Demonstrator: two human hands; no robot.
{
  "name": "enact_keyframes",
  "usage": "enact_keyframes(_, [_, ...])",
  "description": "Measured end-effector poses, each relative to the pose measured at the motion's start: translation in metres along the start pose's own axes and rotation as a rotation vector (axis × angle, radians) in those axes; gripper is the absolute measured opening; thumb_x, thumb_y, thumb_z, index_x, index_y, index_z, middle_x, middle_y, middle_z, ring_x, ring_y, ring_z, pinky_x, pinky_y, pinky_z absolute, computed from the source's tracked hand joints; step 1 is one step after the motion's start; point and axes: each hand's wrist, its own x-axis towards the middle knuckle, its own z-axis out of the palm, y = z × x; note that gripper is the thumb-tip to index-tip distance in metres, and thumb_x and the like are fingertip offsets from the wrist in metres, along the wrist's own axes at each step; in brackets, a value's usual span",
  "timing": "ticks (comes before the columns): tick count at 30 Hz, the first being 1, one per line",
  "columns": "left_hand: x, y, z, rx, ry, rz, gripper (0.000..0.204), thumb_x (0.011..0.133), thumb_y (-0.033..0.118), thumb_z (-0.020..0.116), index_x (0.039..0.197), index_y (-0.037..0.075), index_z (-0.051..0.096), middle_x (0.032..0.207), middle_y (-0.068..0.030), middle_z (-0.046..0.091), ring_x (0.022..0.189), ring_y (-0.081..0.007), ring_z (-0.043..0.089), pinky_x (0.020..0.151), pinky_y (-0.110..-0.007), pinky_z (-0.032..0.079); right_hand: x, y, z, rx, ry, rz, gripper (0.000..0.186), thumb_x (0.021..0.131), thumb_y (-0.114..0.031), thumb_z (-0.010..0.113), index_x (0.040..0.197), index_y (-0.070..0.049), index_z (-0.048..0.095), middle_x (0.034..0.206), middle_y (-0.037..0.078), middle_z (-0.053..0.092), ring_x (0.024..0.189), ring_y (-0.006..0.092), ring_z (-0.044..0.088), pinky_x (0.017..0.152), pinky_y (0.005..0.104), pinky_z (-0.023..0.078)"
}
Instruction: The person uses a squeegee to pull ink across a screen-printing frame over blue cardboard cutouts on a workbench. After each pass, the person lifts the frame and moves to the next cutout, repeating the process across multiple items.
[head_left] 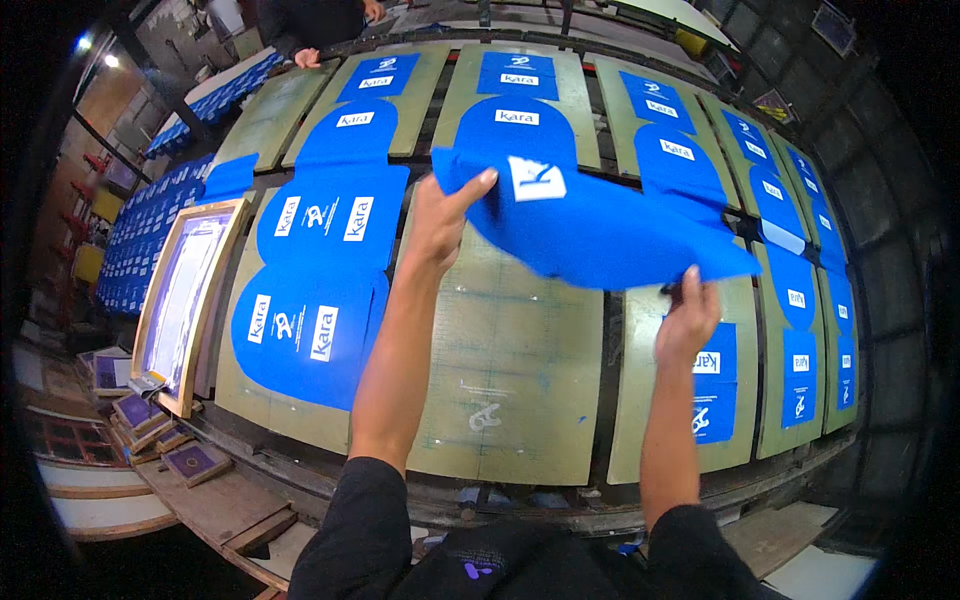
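A blue fabric piece [610, 235] with white printing hangs slanting in the air between my two hands. My left hand [448, 215] pinches its left end between thumb and fingers. At the lower right corner, my right hand [690, 315] has its fingers closed on the same piece. Below the cloth lies an olive-green board [520, 370] with faint marks and a pale print on its surface. On the board to the left, rounded blue fabric pieces [312, 300] with white prints lie flat. A rectangular printed blue piece [715, 390] rests beyond my right wrist.
A wood-framed printing screen [165, 310] leans at the left edge of the table. Smaller framed screens [195, 458] sit low beside it. Printed blue pieces [517, 120] cover boards along the far row. Another person's hand [307, 58] is at the far left end.
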Motion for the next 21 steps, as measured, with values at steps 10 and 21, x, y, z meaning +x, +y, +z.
enact_keyframes(10, [0.011,-0.192,-0.154,0.382,0.252,-0.480,0.022,0.087,0.017,0.075,0.090,-0.004,0.072,0.083,-0.0119,0.072,0.073,-0.0176,0.067,0.069,-0.035,0.053,-0.082,0.198,0.021,-0.153,0.140,0.735,0.018,0.095,-0.020,0.070,0.086,-0.007,0.061,0.079,0.004,0.065,0.067,0.0142,0.064,0.056,0.0254,0.047])
enact_keyframes(21, [0.046,-0.223,-0.234,1.227,0.320,-0.196,0.036,0.078,0.031,0.081,0.089,-0.002,0.074,0.086,-0.0230,0.072,0.081,-0.0385,0.071,0.075,-0.047,0.054,-0.090,0.194,0.014,-0.346,-0.079,0.927,0.026,0.094,-0.027,0.070,0.093,-0.002,0.066,0.085,0.007,0.069,0.067,0.0135,0.064,0.054,0.0262,0.044])
